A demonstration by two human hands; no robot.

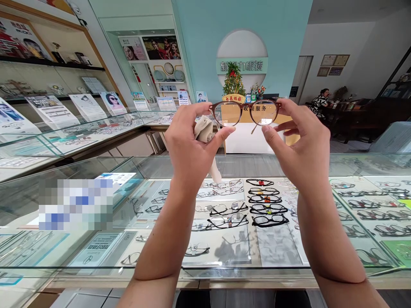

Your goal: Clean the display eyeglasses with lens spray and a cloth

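Observation:
Both my hands hold up a pair of eyeglasses (244, 112) with brown round rims and clear lenses, above the glass counter. My left hand (192, 137) pinches the left side of the frame, its thumb near the lower edge of the left lens. Tucked in that same hand is a beige cleaning cloth (204, 128), part of which hangs below the palm. My right hand (300, 141) grips the right side of the frame, with the thumb at the lower rim of the right lens. One thin temple tip shows below the bridge.
Below my arms stands a glass display case (224, 252) with several rows of eyeglasses (269, 220) inside. A pixelated patch (77, 205) covers something on the left. Further back are a reception counter (247, 139), a potted plant (233, 81) and a seated person (321, 102).

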